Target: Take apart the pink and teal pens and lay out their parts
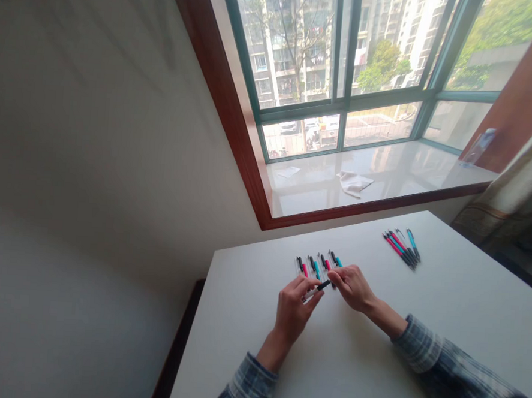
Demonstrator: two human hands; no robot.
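Head view: the white surface (235, 329) fills the lower middle, running up to the wall beneath the window (298, 108). Over it, the left hand (290, 302) comes up from below and the right hand (353, 287) reaches in from the right, the two facing each other and nearly meeting. Beyond them on the surface is a short row of pens or pen parts (311, 263), black, pink and blue, partly hidden by the hands; well apart to the right lies a bundle of pens (399, 249). Smallest is the held pen (323, 285), between the hands, just on the near side of the row. The left grip is narrow, holding its paler part between thumb and fingers. Its long axis slants up and rightward out of that grip, the black end directed at the right fingertips. The right grip is gathered right at that end; whether it has closed on anything, I cannot tell.
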